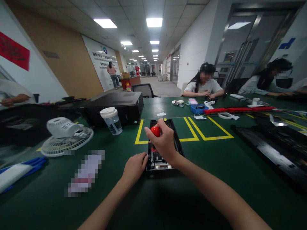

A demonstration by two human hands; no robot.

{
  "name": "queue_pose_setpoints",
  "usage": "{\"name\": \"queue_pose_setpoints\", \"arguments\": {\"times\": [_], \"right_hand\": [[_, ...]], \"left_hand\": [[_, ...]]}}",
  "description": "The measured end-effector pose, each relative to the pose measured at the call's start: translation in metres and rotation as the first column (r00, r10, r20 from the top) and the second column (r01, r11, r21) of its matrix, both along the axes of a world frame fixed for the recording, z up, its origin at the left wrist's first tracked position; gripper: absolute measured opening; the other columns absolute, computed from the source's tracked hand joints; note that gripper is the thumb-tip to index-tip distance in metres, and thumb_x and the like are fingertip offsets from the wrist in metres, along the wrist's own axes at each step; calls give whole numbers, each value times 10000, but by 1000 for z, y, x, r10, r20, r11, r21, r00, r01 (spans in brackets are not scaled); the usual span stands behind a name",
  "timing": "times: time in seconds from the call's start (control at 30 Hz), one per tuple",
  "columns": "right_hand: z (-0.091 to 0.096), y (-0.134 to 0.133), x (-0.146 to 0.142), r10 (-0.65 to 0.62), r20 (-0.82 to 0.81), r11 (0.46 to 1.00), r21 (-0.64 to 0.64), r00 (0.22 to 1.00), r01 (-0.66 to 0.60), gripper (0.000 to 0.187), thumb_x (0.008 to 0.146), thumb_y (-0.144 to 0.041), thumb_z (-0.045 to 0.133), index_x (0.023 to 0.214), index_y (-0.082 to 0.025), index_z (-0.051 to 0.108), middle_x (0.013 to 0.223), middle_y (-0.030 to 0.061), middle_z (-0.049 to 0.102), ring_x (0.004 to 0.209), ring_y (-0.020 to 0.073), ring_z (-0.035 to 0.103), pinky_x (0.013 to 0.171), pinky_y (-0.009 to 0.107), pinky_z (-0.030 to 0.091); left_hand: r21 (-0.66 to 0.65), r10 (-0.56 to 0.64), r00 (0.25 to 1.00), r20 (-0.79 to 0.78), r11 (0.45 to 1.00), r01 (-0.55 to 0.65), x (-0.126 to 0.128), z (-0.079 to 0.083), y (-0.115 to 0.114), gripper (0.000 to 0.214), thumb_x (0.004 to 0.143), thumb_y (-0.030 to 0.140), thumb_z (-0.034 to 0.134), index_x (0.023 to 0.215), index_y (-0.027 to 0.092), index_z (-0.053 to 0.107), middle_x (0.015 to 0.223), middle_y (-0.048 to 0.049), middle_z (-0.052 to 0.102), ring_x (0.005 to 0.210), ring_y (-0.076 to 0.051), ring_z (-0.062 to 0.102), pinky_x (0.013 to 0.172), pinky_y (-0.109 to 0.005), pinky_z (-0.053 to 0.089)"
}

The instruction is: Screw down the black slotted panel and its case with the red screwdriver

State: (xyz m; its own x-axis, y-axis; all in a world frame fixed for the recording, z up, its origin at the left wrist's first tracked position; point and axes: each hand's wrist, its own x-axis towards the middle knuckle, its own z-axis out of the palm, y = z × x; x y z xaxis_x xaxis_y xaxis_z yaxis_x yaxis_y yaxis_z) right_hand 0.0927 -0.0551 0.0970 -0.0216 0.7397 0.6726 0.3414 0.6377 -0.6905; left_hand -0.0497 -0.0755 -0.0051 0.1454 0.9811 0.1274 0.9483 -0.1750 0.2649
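Observation:
In front of me on the green table lies a long black device casing [176, 140], its inner parts exposed and a metallic strip at the near end. My right hand [164, 140] is above it, fingers wrapped round a red-handled screwdriver [155, 131]. The rounded handle end points up, while the shaft and tip are hidden by the hand. At the casing's near left edge is my left hand [135, 164], its fingers curled and the fingertips holding that edge.
Left are a lidded plastic cup [112, 121], a white fan [67, 135], blue-and-white gloves [20, 174] and a large black box [115, 105]. Yellow tape [217, 138] marks the table. A black panel [275, 150] lies right. Two people [203, 84] sit opposite, near a blue tray [199, 109].

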Motion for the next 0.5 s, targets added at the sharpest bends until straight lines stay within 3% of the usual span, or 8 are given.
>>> {"name": "queue_pose_setpoints", "arguments": {"times": [0.27,0.5], "right_hand": [[-3,-1,-5,-40,11,994,98,999,39,282,753,-280,569,646,-197,322,581,-58,348,524,82,352,558,221,320],[-4,9,0,64,-24,998,6,998,-64,267,757,-327,559,669,-198,343,597,-52,359,550,91,411,531,205,346]], "left_hand": [[-3,7,1000,-15,1000,-7,0,0,-1,335,915,341,301,1017,222,596,990,-52,673,920,-172,610,779,-261,410],[1,9,1000,-18,1000,-9,1,0,0,340,916,341,293,1013,217,594,992,-50,673,903,-172,613,765,-259,409]]}}
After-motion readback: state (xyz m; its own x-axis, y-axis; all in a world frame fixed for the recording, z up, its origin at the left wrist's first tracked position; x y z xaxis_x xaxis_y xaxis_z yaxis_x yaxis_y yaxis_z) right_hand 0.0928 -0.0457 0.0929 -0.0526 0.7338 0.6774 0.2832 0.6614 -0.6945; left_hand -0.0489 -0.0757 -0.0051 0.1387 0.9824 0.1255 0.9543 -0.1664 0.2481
